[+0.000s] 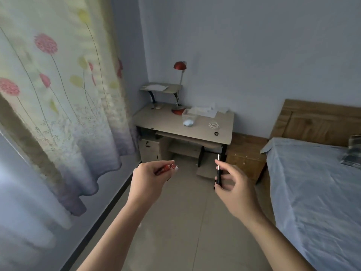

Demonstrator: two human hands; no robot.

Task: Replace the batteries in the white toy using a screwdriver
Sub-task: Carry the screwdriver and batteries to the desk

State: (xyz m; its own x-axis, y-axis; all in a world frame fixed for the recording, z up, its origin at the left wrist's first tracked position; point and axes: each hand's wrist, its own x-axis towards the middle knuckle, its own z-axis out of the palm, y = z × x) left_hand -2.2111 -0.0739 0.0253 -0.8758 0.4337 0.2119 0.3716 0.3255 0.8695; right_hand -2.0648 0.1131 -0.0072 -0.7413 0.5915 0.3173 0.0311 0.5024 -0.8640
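Observation:
My left hand is closed around red batteries, whose ends stick out past my fingers. My right hand holds a screwdriver with a black handle, its thin metal shaft pointing up. Both hands hover over the floor, well short of the desk. On the desk's middle stands a clear container with a pale blue-white rounded object inside; I cannot tell if it is the toy.
A red desk lamp, papers, a coiled white cable and a small black ring share the desk. A wooden nightstand and a bed with a blue sheet are on the right. A flowered curtain hangs left.

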